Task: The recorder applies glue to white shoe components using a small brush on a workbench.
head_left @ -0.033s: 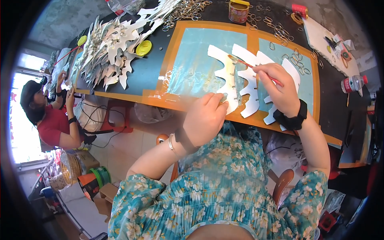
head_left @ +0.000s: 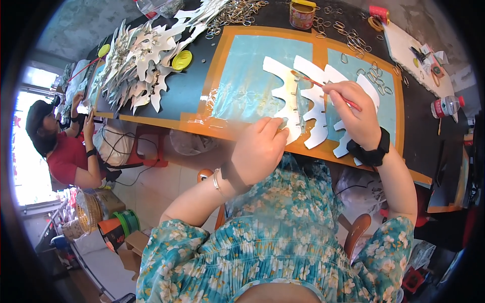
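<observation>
Several white wavy cut-outs (head_left: 283, 86) lie side by side on a teal mat (head_left: 242, 76) with an orange border, on a black table (head_left: 187, 86). My left hand (head_left: 260, 146) presses its fingers on the near end of the leftmost cut-out at the table's front edge. My right hand (head_left: 353, 118), with a black band on the wrist, holds a thin red-handled brush (head_left: 316, 83). Its tip rests on a cut-out to the upper left of the hand.
A heap of white cut-outs (head_left: 141, 55) fills the table's left end, with two yellow lids (head_left: 182, 59) beside it. A tin can (head_left: 302, 14), loose metal rings (head_left: 237, 12) and a bottle (head_left: 444, 106) stand farther off. Another person in red (head_left: 65, 151) works at the far left, near baskets (head_left: 88, 209).
</observation>
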